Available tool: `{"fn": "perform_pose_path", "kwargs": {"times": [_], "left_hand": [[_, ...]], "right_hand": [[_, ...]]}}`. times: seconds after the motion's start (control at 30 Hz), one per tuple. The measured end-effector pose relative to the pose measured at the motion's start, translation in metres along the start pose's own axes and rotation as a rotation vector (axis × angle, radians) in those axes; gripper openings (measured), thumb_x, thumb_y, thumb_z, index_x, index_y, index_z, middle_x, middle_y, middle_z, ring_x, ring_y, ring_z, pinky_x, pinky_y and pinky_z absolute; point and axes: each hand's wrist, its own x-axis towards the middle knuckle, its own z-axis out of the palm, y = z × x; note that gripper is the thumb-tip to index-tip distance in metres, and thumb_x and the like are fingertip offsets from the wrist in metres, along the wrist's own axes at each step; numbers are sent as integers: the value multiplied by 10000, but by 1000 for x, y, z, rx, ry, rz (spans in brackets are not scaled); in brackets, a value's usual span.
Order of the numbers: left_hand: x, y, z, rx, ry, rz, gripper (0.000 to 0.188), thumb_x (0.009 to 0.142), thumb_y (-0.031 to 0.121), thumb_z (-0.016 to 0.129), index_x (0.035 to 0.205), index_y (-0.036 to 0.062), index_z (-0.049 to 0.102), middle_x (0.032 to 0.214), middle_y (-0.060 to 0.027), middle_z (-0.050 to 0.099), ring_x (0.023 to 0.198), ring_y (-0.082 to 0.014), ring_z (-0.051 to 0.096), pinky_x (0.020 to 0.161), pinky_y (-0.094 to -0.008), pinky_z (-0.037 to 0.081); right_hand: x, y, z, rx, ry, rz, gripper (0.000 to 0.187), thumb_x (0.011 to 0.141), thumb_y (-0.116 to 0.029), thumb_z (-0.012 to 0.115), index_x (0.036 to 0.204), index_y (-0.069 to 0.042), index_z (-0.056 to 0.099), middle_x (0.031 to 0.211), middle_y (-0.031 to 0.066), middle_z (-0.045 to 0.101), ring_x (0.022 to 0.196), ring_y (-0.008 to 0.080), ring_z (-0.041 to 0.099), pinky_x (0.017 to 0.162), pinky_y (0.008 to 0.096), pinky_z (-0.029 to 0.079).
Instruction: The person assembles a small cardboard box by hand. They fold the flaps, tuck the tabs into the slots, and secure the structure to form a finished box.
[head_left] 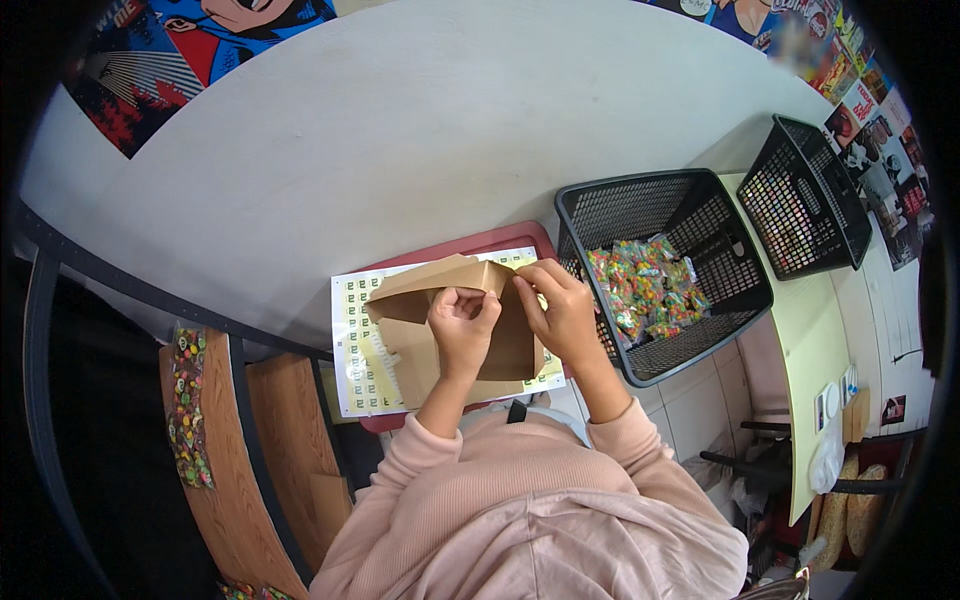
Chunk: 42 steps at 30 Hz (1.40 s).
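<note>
An open brown cardboard box (408,362) is in front of me, its flaps folded partway up and its inside showing. With curled fingers my left hand (462,330) pinches the edge of its far panel near the middle. My right hand (562,308) grips the same panel at its right corner, thumb and fingertips closed on the cardboard. Beneath the box lies a white and yellow sheet of printed labels (352,370), resting on a red tabletop (515,238).
To the right stands a black plastic basket (735,260) holding several small bags of colourful candy (645,290). Another black basket (800,200) is behind it on a pale table (790,370). On my left, a wooden shelf (220,440) carries a strip of candy bags (188,400).
</note>
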Motion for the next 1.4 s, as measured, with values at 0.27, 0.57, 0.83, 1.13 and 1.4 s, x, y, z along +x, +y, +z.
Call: {"fn": "perform_pose_path", "kwargs": {"times": [0.27, 0.57, 0.83, 1.13, 1.4], "left_hand": [[5, -11, -5, 99, 179, 332, 138, 732, -87, 575, 724, 12, 478, 861, -47, 478, 686, -62, 501, 599, -175, 429], [0, -7, -5, 6, 199, 201, 184, 743, -83, 616, 704, 29, 475, 778, -37, 558, 689, -63, 548, 592, -163, 439], [-6, -6, -2, -72, 151, 161, 107, 752, -65, 624, 784, -3, 543, 764, -44, 596, 708, -80, 578, 641, -173, 463], [-10, 2, -6, -110, 77, 95, 85, 790, -11, 605, 865, -27, 569, 853, -75, 603, 794, -93, 572, 694, -201, 466], [-13, -1, -8, -104, 49, 80, 65, 803, 10, 600, 847, -12, 559, 832, -49, 588, 767, -83, 562, 681, -186, 446]], "right_hand": [[-1, -7, 16, 57, -16, 12, 81, 760, -25, 575, 838, -9, 563, 723, 109, 552, 571, 266, 558, 501, 333, 445], [4, -20, 20, 209, -95, 135, 93, 792, -12, 515, 876, 20, 539, 763, 146, 530, 619, 311, 546, 552, 349, 433], [-5, -18, 26, 335, -69, 146, 97, 801, 10, 494, 885, 35, 536, 844, 153, 537, 697, 277, 573, 616, 314, 461], [-6, -30, 21, 420, -40, 268, 78, 784, 28, 540, 858, 54, 543, 867, 123, 552, 798, 210, 607, 686, 298, 532], [-7, -29, 23, 383, -55, 261, 79, 778, 24, 554, 850, 56, 552, 865, 128, 540, 779, 224, 603, 664, 302, 534]]}}
